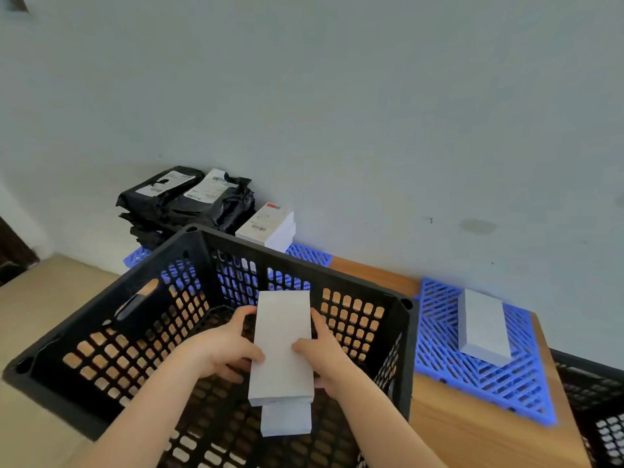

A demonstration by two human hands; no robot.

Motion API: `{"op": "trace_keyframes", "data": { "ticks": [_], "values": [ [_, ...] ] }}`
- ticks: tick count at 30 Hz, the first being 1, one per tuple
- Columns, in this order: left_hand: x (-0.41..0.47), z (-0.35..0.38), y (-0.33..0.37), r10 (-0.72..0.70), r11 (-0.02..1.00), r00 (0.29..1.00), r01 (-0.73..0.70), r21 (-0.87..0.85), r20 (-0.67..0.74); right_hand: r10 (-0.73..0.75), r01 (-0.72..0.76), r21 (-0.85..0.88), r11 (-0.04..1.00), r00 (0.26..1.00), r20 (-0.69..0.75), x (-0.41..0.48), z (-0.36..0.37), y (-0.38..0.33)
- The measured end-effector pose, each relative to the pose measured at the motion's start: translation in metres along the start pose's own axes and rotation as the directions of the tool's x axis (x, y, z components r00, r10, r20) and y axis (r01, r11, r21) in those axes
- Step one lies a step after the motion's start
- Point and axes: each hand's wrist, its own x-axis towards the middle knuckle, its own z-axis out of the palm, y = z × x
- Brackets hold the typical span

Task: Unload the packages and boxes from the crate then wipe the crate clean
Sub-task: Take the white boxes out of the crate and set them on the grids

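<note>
Fingers curled round box, prob. 2 stacked

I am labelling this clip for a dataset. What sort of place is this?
Likely a parcel storage or sorting corner: labelled black mailers stacked by the wall, white boxes on blue mats, and a black crate holding more.

Black lattice crate, open-topped, upright. Inside, two long white boxes: upper box gripped at its sides by left hand and right hand, lower box poking out under its near end. Beyond the crate, stacked black packages with white labels, a labelled box just beside. Off right, pale box flat on blue mat.
</note>
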Motion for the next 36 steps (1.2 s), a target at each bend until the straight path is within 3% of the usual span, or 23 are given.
{"op": "trace_keyframes", "data": {
  "ticks": [7,13,16,20,26,36],
  "values": [
    [-0.062,0.04,0.045,0.334,0.928,0.925,-0.357,-0.108,-0.181,-0.271,0.29,0.142,0.946,0.953,-0.138,-0.062,-0.057,-0.011],
    [-0.087,0.127,0.099,0.537,0.777,0.78,-0.605,-0.172,-0.321,-0.492,0.566,0.213,0.797,0.812,-0.315,-0.117,-0.141,-0.001],
    [-0.092,0.18,0.123,0.591,0.699,0.699,-0.693,-0.177,-0.403,-0.524,0.633,0.209,0.746,0.751,-0.402,-0.139,-0.183,0.013],
    [-0.087,0.247,0.147,0.662,0.649,0.638,-0.751,-0.126,-0.394,-0.508,0.645,0.242,0.725,0.737,-0.445,-0.159,-0.238,0.042],
    [-0.059,0.333,0.169,0.71,0.632,0.648,-0.759,-0.158,-0.274,-0.418,0.598,0.279,0.751,0.759,-0.5,-0.166,-0.303,0.086],
    [0.044,0.399,0.189,0.684,0.676,0.709,-0.704,-0.218,-0.168,-0.255,0.49,0.283,0.825,0.768,-0.587,-0.103,-0.376,0.118]
  ]
}}
